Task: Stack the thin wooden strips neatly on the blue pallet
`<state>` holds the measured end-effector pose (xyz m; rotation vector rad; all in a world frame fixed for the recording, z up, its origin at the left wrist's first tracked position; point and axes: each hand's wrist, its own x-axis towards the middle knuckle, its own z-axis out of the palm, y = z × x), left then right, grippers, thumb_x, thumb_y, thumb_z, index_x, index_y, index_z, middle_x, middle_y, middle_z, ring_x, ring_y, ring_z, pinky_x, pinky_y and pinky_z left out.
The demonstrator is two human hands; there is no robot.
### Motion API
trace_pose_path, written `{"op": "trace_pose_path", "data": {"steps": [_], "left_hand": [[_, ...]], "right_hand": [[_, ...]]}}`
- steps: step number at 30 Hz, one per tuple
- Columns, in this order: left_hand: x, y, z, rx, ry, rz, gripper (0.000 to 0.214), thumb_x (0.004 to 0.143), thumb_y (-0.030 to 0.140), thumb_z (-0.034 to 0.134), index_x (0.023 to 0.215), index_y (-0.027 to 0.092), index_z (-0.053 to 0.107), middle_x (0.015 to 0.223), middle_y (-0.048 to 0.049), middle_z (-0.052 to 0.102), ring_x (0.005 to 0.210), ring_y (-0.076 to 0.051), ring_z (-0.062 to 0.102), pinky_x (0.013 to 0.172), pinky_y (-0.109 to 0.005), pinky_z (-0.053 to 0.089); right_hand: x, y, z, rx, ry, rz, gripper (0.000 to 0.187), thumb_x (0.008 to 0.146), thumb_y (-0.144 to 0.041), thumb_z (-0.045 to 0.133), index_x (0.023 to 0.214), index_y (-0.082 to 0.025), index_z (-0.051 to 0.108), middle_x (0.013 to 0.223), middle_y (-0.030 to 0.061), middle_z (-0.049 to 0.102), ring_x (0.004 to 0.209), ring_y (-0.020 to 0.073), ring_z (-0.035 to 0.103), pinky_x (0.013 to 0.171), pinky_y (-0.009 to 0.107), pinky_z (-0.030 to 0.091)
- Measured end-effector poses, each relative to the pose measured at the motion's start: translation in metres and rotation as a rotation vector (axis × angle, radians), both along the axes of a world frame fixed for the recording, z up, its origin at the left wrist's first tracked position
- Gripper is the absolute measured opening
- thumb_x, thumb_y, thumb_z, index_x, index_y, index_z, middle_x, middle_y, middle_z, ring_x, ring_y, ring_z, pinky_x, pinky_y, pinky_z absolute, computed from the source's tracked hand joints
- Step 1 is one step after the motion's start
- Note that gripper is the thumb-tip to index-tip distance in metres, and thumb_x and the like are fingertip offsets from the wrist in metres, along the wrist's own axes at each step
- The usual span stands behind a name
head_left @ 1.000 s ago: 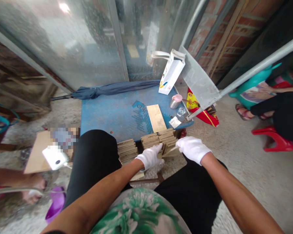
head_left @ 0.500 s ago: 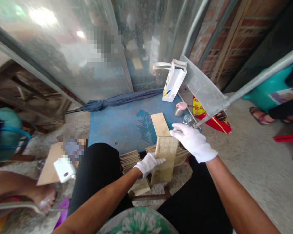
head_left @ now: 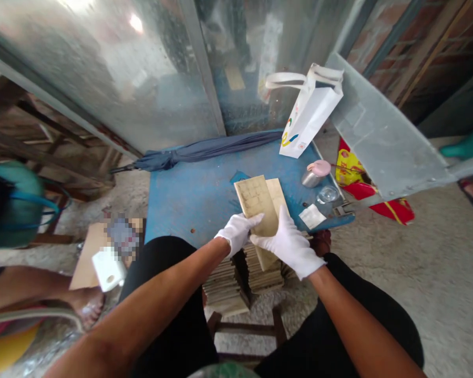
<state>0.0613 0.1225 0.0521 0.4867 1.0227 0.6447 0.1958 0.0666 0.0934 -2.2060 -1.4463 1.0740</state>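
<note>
My left hand (head_left: 239, 231), in a white glove, grips the left edge of a pale, smudged wooden board (head_left: 256, 197), thumb across its face. Against the right side of that board lies my right hand (head_left: 289, 247), also gloved, its thumb over the face and its fingers around the edge. Partly hidden behind it, a second, cleaner board (head_left: 278, 195) rests on the blue table (head_left: 173, 205). Below my hands, between my knees, stand two stacks of similar thin boards, a left stack (head_left: 225, 286) and a right stack (head_left: 266, 281).
On the table are a folded dark umbrella (head_left: 220, 147), a white paper bag (head_left: 309, 115), a pink-lidded metal cup (head_left: 316, 174), a glass jar (head_left: 328, 195) and a small white packet (head_left: 312, 216). A metal panel (head_left: 390, 136) juts out at right. Another person's foot (head_left: 89, 304) is at left.
The board in my left hand has moved up and its top has tilted away over the table. My right hand, apart from it before, has come down onto its right side.
</note>
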Motion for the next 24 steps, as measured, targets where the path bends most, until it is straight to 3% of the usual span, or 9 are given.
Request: {"op": "trace_pose_path", "data": {"steps": [6, 10, 13, 16, 18, 21, 24], "left_hand": [[-0.002, 0.006, 0.019, -0.111, 0.02, -0.057, 0.042, 0.064, 0.031, 0.082, 0.102, 0.014, 0.071, 0.105, -0.0089, 0.073, 0.094, -0.024, 0.07, 0.085, -0.034, 0.057], [-0.001, 0.008, 0.017, -0.095, 0.031, -0.042, 0.043, 0.069, 0.032, 0.078, 0.106, 0.014, 0.07, 0.108, -0.0088, 0.072, 0.097, -0.023, 0.069, 0.087, -0.031, 0.056], [0.002, 0.012, 0.017, -0.045, 0.154, -0.108, 0.04, 0.076, 0.034, 0.071, 0.109, 0.011, 0.069, 0.107, -0.0096, 0.072, 0.096, -0.021, 0.068, 0.084, -0.028, 0.055], [0.004, 0.022, 0.03, 0.079, 0.343, -0.323, 0.042, 0.081, 0.042, 0.065, 0.107, 0.01, 0.07, 0.101, -0.0101, 0.073, 0.092, -0.02, 0.068, 0.079, -0.026, 0.055], [0.002, 0.029, 0.045, 0.22, 0.475, -0.563, 0.045, 0.08, 0.048, 0.062, 0.104, 0.011, 0.071, 0.095, -0.0103, 0.074, 0.089, -0.021, 0.068, 0.075, -0.027, 0.054], [-0.005, 0.038, 0.066, 0.452, 0.61, -0.939, 0.057, 0.079, 0.061, 0.055, 0.101, 0.011, 0.073, 0.092, -0.0156, 0.073, 0.09, -0.027, 0.068, 0.075, -0.032, 0.052], [-0.014, 0.042, 0.077, 0.592, 0.62, -1.165, 0.064, 0.076, 0.068, 0.052, 0.105, 0.015, 0.073, 0.093, -0.0165, 0.073, 0.093, -0.03, 0.068, 0.076, -0.033, 0.051]], "right_hand": [[-0.019, 0.018, -0.021, -0.019, 0.015, 0.032, 0.136, 0.052, -0.058, 0.08, 0.152, -0.011, 0.001, 0.152, 0.0218, 0.025, 0.139, 0.033, 0.031, 0.11, 0.044, 0.033], [-0.022, 0.026, -0.028, -0.067, -0.013, 0.02, 0.131, 0.054, -0.055, 0.078, 0.152, -0.011, 0.002, 0.149, 0.0227, 0.03, 0.134, 0.0337, 0.039, 0.105, 0.045, 0.038], [-0.023, 0.031, -0.024, -0.1, -0.069, -0.007, 0.123, 0.055, -0.048, 0.078, 0.151, -0.013, 0.01, 0.143, 0.0218, 0.04, 0.128, 0.0343, 0.047, 0.099, 0.045, 0.043], [-0.017, 0.03, -0.02, -0.105, -0.1, -0.032, 0.112, 0.054, -0.043, 0.079, 0.148, -0.018, 0.023, 0.127, 0.0164, 0.057, 0.114, 0.0328, 0.059, 0.09, 0.042, 0.049], [-0.007, 0.027, -0.02, -0.094, -0.108, -0.027, 0.103, 0.055, -0.04, 0.078, 0.145, -0.023, 0.03, 0.117, 0.0111, 0.064, 0.104, 0.0309, 0.063, 0.084, 0.041, 0.051], [0.014, 0.026, -0.023, -0.101, -0.168, -0.017, 0.091, 0.057, -0.04, 0.075, 0.139, -0.028, 0.037, 0.109, 0.0059, 0.067, 0.097, 0.0289, 0.066, 0.081, 0.04, 0.052], [0.034, 0.037, -0.024, -0.143, -0.268, -0.012, 0.079, 0.059, -0.043, 0.074, 0.131, -0.028, 0.045, 0.1, 0.004, 0.069, 0.09, 0.0277, 0.067, 0.078, 0.038, 0.052]]}}
